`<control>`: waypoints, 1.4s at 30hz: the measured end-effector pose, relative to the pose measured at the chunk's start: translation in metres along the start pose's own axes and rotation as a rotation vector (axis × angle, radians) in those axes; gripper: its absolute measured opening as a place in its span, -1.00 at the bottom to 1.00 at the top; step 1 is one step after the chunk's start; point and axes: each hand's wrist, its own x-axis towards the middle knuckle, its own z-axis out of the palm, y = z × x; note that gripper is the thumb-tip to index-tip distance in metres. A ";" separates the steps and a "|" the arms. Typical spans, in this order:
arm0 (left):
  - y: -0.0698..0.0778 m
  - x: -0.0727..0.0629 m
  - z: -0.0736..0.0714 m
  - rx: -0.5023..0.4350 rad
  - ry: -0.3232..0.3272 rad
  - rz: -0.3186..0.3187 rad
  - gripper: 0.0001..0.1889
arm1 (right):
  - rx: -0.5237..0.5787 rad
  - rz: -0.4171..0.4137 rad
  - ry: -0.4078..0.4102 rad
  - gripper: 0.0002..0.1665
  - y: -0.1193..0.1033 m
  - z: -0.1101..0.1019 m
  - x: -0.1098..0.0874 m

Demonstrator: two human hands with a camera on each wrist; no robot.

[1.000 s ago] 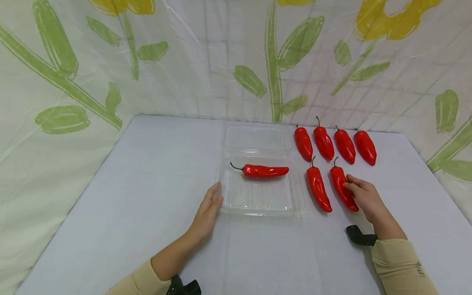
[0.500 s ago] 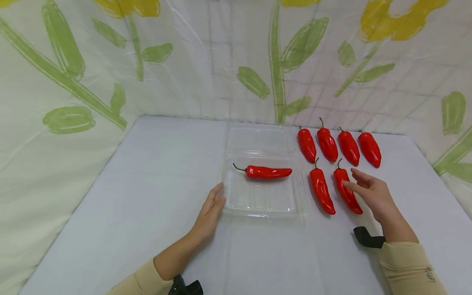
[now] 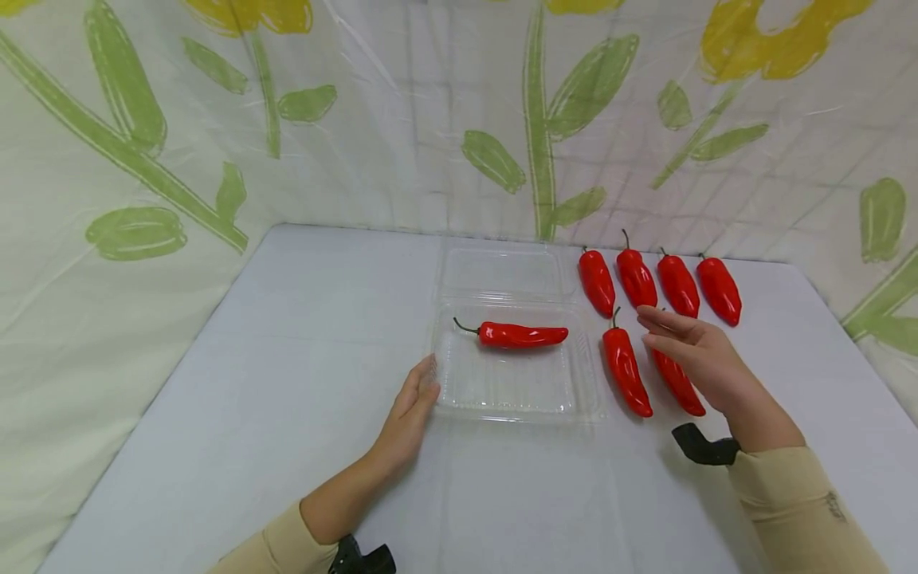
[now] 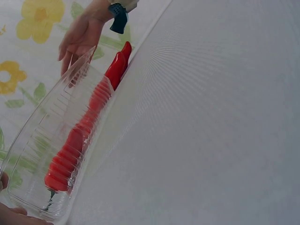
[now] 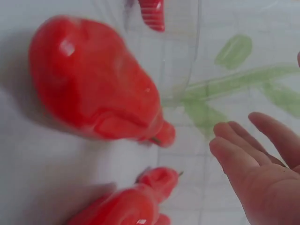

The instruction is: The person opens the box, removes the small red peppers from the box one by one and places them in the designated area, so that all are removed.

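In the head view, my left hand [image 3: 405, 418] rests at the left side of a clear plastic clamshell container [image 3: 512, 399], fingers and thumb straight against its wall. The left wrist view catches my fingertips [image 4: 18, 218] at the container's end. One red pepper [image 3: 522, 336] with a dark stem lies crosswise inside the container. My right hand [image 3: 699, 355] hovers with extended fingers, holding nothing. It covers the upper part of one front-row red pepper [image 3: 680, 383]. Another red pepper [image 3: 625, 371] lies beside that one, nearer the container.
Several red peppers [image 3: 676, 283] stand in a back row near the far edge of the white table [image 3: 301, 359]. The container's lid [image 3: 505, 271] lies opened backward. Behind the table hangs a sheet [image 3: 387, 119] printed with yellow flowers and green leaves.
My right hand has let go of the right front pepper, lifted off it and shifted left and farther back over it. My left hand has stayed at the container.
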 end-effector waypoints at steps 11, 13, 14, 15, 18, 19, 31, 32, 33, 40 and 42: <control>0.002 -0.002 0.001 -0.001 0.005 0.002 -0.47 | -0.020 -0.036 -0.059 -0.17 -0.028 0.010 0.008; 0.002 -0.002 0.001 -0.004 0.007 -0.001 -0.47 | -0.021 -0.045 -0.076 -0.18 -0.034 0.012 0.010; 0.001 -0.001 0.001 -0.008 0.007 -0.003 -0.47 | -0.026 -0.049 -0.083 -0.20 -0.037 0.013 0.011; 0.001 -0.001 0.001 -0.007 0.008 -0.005 -0.47 | -0.028 -0.052 -0.089 -0.22 -0.040 0.015 0.012; 0.000 -0.001 0.001 -0.007 0.009 -0.004 -0.47 | -0.038 -0.075 -0.099 -0.28 -0.048 0.019 0.015; 0.000 -0.001 0.001 -0.006 0.009 -0.003 -0.47 | -0.046 -0.081 -0.100 -0.29 -0.050 0.021 0.016; -0.001 -0.001 0.001 0.006 0.010 0.000 -0.47 | -0.206 -0.198 -0.185 -0.30 -0.082 0.042 0.033; -0.001 -0.001 0.001 0.004 0.009 -0.002 -0.47 | -0.220 -0.208 -0.186 -0.31 -0.086 0.043 0.034; -0.001 -0.001 0.001 0.007 0.010 -0.005 -0.47 | -0.232 -0.223 -0.186 -0.32 -0.089 0.043 0.035; -0.001 0.000 0.000 0.024 0.014 0.015 -0.47 | -0.292 -0.268 -0.245 -0.38 -0.102 0.057 0.048; 0.000 0.000 0.000 0.017 0.015 0.014 -0.47 | -0.308 -0.263 -0.272 -0.38 -0.103 0.062 0.052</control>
